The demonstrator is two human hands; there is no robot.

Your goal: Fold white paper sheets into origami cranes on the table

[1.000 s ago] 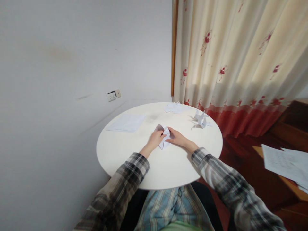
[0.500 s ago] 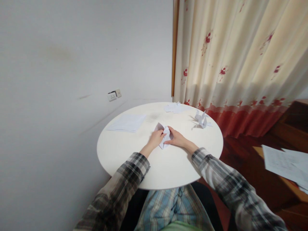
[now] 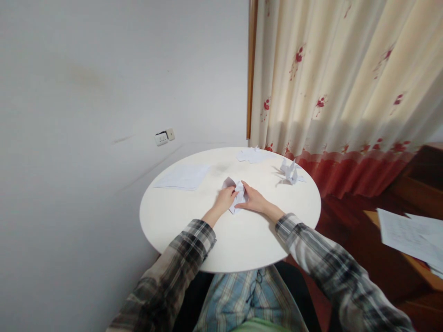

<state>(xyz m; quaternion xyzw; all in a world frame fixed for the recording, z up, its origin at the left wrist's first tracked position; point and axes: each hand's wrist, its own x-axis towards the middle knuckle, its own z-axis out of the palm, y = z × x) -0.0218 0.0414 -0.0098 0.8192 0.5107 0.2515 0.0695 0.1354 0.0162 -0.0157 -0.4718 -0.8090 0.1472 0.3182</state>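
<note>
A partly folded sheet of white paper (image 3: pixel 238 199) is between my two hands over the middle of the round white table (image 3: pixel 173 221). My left hand (image 3: pixel 226 197) grips its left side, thumb lying across the fold. On the right side, my right hand (image 3: pixel 254 198) curves around the paper, with thumb and fingertips against its edges. One flap stands up at the upper left of the paper. Parts of the folds are hidden behind my fingers.
Flat white sheets (image 3: pixel 183 176) lie at the table's left. Folded paper cranes (image 3: pixel 290 173) stand at the right, and more paper (image 3: pixel 251 155) lies at the far edge. Beyond are a wall with a socket (image 3: pixel 161 139) and a curtain (image 3: pixel 332 92). Written sheets (image 3: pixel 404 233) rest on wooden furniture at right.
Almost nothing differs. Both hands stay on the folded paper in the same place, with only a very slight shift of the right thumb and fingers.
</note>
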